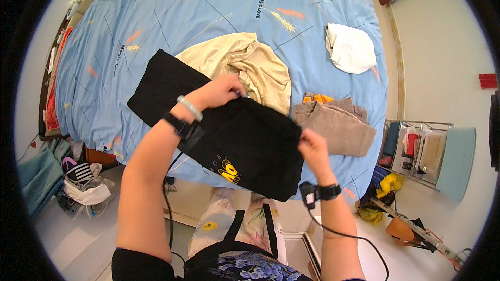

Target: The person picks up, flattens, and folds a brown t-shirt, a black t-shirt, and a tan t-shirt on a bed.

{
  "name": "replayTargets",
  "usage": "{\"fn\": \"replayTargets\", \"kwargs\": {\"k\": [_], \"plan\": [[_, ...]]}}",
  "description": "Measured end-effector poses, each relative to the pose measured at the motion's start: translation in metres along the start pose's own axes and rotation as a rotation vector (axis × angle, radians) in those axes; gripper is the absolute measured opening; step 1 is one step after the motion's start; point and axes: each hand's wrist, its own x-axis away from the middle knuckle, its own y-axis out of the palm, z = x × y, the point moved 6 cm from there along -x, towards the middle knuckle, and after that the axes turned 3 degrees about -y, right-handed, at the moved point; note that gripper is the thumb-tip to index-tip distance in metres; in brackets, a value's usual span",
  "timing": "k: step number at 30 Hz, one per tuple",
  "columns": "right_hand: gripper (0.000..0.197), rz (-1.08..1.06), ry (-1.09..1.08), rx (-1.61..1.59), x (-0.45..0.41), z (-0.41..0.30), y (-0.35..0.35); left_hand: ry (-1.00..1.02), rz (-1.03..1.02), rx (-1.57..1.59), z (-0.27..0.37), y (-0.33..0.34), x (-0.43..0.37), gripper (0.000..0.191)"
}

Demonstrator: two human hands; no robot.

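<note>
A folded black garment [250,140] with a yellow print lies at a slant across the near side of the bed, its lower corner reaching past the bed's edge. At its upper edge, near the middle, my left hand [220,90] has its fingers closed on the black cloth. My right hand [314,146] pinches the garment's right edge. Behind the black cloth, and partly hidden by it, lies a rumpled beige garment [269,70]. Just right of my right hand rests a folded taupe garment [340,127], with an orange-printed piece showing at its top.
A folded white garment [350,48] is at the right on the blue bed sheet [218,4]. A wire rack [414,148] with pouches stands off the bed's right side. Bags and cloth [86,187] are heaped at the lower left. Cables trail from both wrists.
</note>
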Motion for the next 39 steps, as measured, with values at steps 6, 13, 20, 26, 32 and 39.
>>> {"fn": "replayTargets", "kwargs": {"k": [6,13,20,26,32,39], "plan": [[0.018,-0.308,-0.033,0.244,0.076,0.022,0.08,-0.294,0.045,-0.432,-0.012,0.049,0.114,0.023],[0.015,0.084,0.152,0.166,0.069,0.067,0.047,-0.296,0.488,-0.355,0.026,0.106,0.101,0.022],[0.024,0.234,0.066,0.604,0.029,0.067,0.025,-0.699,0.74,-0.195,-0.025,0.101,0.082,0.016],[0.019,0.231,0.142,0.601,0.031,0.097,0.031,-0.698,0.595,-0.202,-0.057,0.115,0.082,0.013],[0.014,0.23,0.261,0.47,0.033,0.119,0.019,-0.829,0.678,-0.319,-0.076,0.083,0.105,0.007],[0.015,0.216,0.301,0.473,0.034,0.111,0.017,-0.562,0.804,-0.473,-0.044,0.069,0.098,0.01]]}}
